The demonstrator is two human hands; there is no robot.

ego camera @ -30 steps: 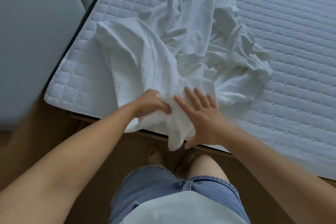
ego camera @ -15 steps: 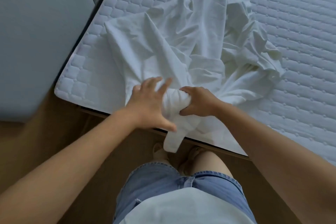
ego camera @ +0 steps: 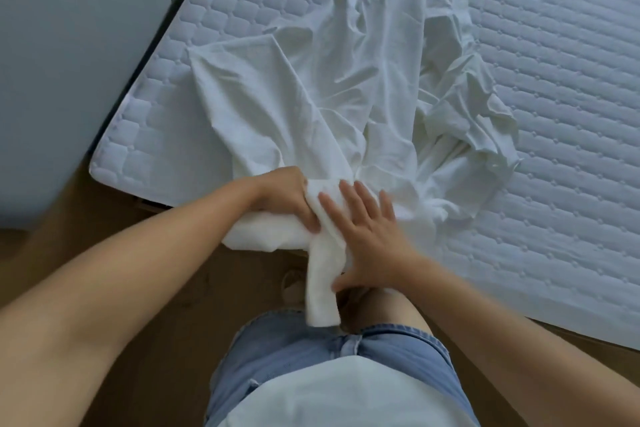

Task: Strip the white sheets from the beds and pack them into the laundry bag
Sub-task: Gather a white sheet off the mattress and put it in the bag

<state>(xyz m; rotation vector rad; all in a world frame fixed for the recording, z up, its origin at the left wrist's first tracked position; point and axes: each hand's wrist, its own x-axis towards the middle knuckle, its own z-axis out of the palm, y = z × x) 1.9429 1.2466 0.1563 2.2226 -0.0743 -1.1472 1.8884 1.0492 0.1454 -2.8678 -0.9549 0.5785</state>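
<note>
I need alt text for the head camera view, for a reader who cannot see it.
A person's left hand grips the bunched end of a white sheet at the edge of a quilted mattress, while the right hand rests flat on the sheet.

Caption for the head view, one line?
Left hand grips the bunched white sheet at the mattress edge; right hand, fingers straight, rests on it.

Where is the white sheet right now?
In the head view the white sheet lies crumpled centre-frame on the mattress, bunched end over its near edge, gripped by the left hand, right hand flat on it.
</note>
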